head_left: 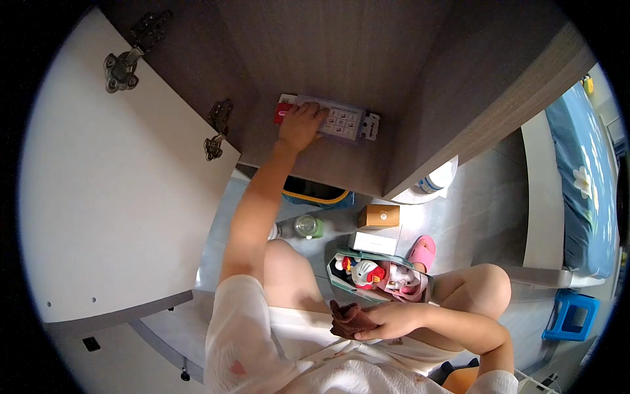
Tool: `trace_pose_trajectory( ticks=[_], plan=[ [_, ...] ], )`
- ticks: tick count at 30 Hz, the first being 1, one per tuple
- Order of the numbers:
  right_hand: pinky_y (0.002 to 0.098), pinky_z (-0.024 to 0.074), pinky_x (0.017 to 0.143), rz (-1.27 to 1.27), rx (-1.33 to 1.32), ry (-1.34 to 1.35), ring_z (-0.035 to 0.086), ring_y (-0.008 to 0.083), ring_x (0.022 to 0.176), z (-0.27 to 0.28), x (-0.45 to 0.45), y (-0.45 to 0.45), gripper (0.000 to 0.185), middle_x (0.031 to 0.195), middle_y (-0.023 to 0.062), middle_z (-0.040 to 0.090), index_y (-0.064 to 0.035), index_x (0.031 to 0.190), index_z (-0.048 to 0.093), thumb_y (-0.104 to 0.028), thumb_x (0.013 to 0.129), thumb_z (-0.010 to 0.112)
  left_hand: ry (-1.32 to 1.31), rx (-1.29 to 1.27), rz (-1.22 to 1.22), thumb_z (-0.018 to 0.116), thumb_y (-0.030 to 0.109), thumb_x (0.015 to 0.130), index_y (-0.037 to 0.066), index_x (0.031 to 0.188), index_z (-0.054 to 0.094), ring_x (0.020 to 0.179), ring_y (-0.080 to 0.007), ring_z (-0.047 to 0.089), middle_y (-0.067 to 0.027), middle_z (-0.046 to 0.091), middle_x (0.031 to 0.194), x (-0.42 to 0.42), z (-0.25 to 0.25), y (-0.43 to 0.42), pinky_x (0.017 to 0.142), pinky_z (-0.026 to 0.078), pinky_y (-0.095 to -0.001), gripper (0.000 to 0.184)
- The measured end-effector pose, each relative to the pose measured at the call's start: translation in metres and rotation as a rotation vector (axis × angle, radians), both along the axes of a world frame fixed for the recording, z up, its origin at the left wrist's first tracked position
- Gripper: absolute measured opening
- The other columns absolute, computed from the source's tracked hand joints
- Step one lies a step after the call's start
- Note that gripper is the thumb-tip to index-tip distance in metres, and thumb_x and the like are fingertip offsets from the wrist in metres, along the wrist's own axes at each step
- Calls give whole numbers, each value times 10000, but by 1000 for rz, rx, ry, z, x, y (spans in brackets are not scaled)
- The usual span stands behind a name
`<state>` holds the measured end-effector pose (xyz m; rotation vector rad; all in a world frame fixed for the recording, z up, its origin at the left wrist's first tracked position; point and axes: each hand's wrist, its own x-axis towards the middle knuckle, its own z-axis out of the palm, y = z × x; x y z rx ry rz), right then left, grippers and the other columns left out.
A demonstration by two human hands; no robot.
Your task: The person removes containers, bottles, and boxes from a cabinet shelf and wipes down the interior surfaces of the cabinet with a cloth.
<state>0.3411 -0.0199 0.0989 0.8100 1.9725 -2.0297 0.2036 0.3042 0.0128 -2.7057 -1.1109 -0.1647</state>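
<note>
Inside the cabinet, my left hand rests on top of a flat, clear-and-white printed package with a red end. Its fingers lie over the package, apart from one another, and do not visibly wrap its edge. The package lies on the cabinet's bottom board. Low in front of my body, my right hand is closed around a bunched brown cloth. Just beyond that cloth, an open bag on the floor holds a red-and-white toy figure and other items.
A white cabinet door stands open at left. On the floor are a glass jar, a brown box, a white box and a yellow-rimmed bin. A blue stool and a bed are at right.
</note>
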Motion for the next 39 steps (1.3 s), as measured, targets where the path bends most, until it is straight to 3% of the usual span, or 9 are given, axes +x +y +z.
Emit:
trace_pose_trajectory(
  ticks=[6,16,19,21,25,27,28,37,39],
  plan=[
    [405,402,759,-29,-15,-46,516,364,883,5,2,-1,453,941,210,548,-29,1060,460,-427,868,361,129,-40,-65,646,261,681,137,1201,422,1054,-249,481,-75,465,1182,1,14,5,794,463,-356,579],
    [391,409,712,29,28,-93,529,341,784,-3,3,-4,455,806,206,547,-6,974,472,-432,878,346,242,-42,-88,579,244,747,109,1195,415,994,-266,526,-107,478,1182,2,18,9,798,456,-389,496],
    [394,404,730,12,42,-94,520,355,815,-12,2,-10,442,857,212,545,-9,997,473,-418,877,359,-142,-301,95,557,298,771,64,1050,542,920,-281,557,-128,575,1014,3,38,16,760,453,-380,365],
    [395,401,745,32,-2,-128,514,358,844,-11,1,-8,433,898,215,538,-16,1020,472,-411,875,369,-384,-738,279,512,524,754,34,1129,509,1040,-290,501,-177,510,1134,1,55,29,846,415,-396,617],
    [394,400,750,52,-6,-155,511,359,855,-13,0,-11,434,912,214,535,-22,1032,472,-413,875,367,-451,-702,276,561,572,701,-55,1072,512,968,-291,536,-216,552,1029,-4,75,47,826,410,-359,730],
    [425,421,708,-85,59,-105,541,380,778,-17,-1,-17,598,794,257,557,65,823,548,-502,840,358,-451,-780,311,559,627,664,-93,1057,505,977,-288,529,-240,547,1010,-3,79,56,836,401,-359,822],
    [425,421,708,-86,57,-104,541,380,778,-16,-1,-16,598,794,257,557,65,823,548,-502,840,358,-333,-799,395,493,741,586,-24,1231,368,1128,-331,411,-221,414,1219,-3,88,58,948,306,-440,1008],
    [439,428,694,-112,37,-160,548,401,777,-14,3,-21,589,780,258,566,53,788,562,-498,838,361,-317,-743,344,511,679,649,-26,1093,525,991,-292,524,-199,540,1070,-4,79,74,867,387,-379,833],
    [406,409,712,-41,42,-161,527,358,800,-19,4,-23,479,821,205,554,-19,952,490,-469,863,350,-336,-758,336,511,678,650,-20,1094,526,979,-292,531,-193,545,1063,-5,74,79,857,393,-378,827]
  ],
)
